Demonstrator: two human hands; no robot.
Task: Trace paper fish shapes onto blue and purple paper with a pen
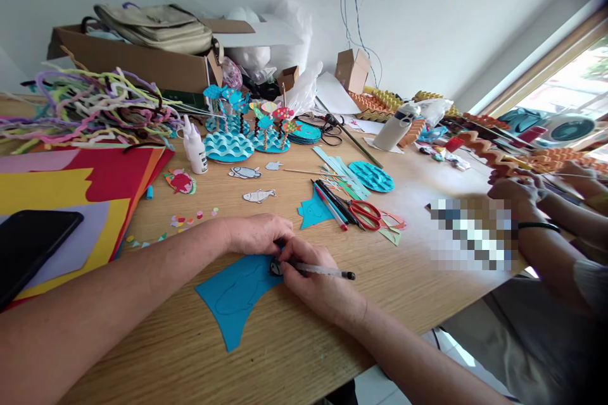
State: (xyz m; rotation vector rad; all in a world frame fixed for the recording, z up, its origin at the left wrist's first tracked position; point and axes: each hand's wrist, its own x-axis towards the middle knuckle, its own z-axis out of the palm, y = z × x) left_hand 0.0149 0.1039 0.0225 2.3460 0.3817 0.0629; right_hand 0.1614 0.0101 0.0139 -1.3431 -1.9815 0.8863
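Note:
A piece of blue paper [237, 294] with a pencil-like fish outline lies flat on the table before me. My right hand [316, 278] grips a pen [323, 271], its tip end down at the paper's upper right. By those fingertips sits a small dark-and-white cutout [275, 267], partly covered. My left hand [259, 233] bends over the paper's top edge and holds it down, fingertips partly hidden behind the right hand. Just beyond lie another blue piece [316, 210], several pens [332, 204] and red-handled scissors [365, 214]. White fish cutouts [259, 196] lie farther back.
Coloured sheets [109, 171] and a black phone [40, 247] are at left. A glue bottle [194, 149], blue wavy stands [230, 147] and a pipe-cleaner heap [104, 101] stand behind. At right, another person's hands [515, 196] hold orange wavy card [491, 152].

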